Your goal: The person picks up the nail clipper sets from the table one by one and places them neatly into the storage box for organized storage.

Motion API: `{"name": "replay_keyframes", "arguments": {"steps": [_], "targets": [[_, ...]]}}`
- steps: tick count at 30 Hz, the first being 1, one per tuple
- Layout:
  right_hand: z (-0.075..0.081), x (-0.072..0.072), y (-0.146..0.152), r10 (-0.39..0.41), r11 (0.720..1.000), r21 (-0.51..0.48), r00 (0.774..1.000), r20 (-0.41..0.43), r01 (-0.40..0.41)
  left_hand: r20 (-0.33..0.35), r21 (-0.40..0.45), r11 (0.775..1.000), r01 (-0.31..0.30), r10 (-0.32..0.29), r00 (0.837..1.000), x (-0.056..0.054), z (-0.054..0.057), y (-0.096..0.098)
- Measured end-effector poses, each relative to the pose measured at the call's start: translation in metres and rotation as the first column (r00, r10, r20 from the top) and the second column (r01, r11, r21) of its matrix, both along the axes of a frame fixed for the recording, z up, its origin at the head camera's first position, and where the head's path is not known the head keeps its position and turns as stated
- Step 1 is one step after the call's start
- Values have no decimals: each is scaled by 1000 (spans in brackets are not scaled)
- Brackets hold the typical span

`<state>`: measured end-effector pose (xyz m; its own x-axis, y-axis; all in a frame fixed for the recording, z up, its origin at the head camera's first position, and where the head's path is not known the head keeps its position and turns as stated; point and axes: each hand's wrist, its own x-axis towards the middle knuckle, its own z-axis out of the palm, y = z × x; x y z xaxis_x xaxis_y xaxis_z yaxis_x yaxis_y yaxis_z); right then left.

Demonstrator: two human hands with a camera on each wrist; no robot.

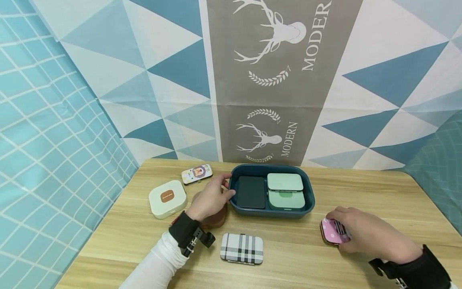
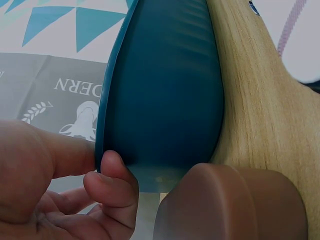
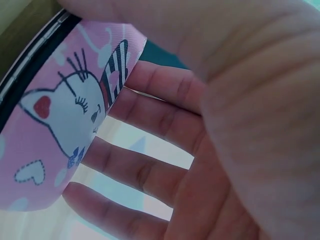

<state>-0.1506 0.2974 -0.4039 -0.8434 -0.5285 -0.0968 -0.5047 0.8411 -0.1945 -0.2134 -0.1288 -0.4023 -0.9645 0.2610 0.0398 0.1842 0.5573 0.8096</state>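
Note:
My left hand [image 1: 212, 198] pinches the left end of a dark blue oval bin [image 1: 272, 213]; in the left wrist view the fingertips meet at its rim [image 2: 101, 115]. Inside the bin lie a dark flat case [image 1: 251, 192], a pale green case [image 1: 285, 182] and a greener case [image 1: 286, 200] partly under it. To the right of the bin, my right hand [image 1: 375, 235] grips a small pink case [image 1: 329, 231] between thumb and fingers. Its cat print [image 3: 75, 110] and dark edge show in the right wrist view. Whether this case touches the table I cannot tell.
Under my left forearm a brown rounded case [image 1: 217, 218] stands partly hidden. A cream case [image 1: 167, 198] and a small printed tin [image 1: 196, 173] lie at the left. A plaid case [image 1: 242, 249] lies in front of the bin on the wooden table [image 1: 296, 257].

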Motion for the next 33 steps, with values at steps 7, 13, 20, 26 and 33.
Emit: {"name": "replay_keyframes", "arguments": {"steps": [7,13,20,26,33], "targets": [[7,2,0,-21,1000,2,1000,-6,21,-12,-10,1000,2,-2,1000,0,1,1],[16,7,1,-14,1000,0,998,-69,14,-11,-18,1000,-3,2,1000,0,0,0],[25,11,2,5,1000,-12,990,-139,-7,-4,-8,1000,2,-2,1000,0,-2,1],[31,13,3,18,1000,-21,980,-198,-23,5,-7,1000,4,-4,1000,0,-2,1],[41,11,0,27,999,-30,966,-259,-36,-5,-7,1000,13,-13,1000,-1,-1,1]]}}
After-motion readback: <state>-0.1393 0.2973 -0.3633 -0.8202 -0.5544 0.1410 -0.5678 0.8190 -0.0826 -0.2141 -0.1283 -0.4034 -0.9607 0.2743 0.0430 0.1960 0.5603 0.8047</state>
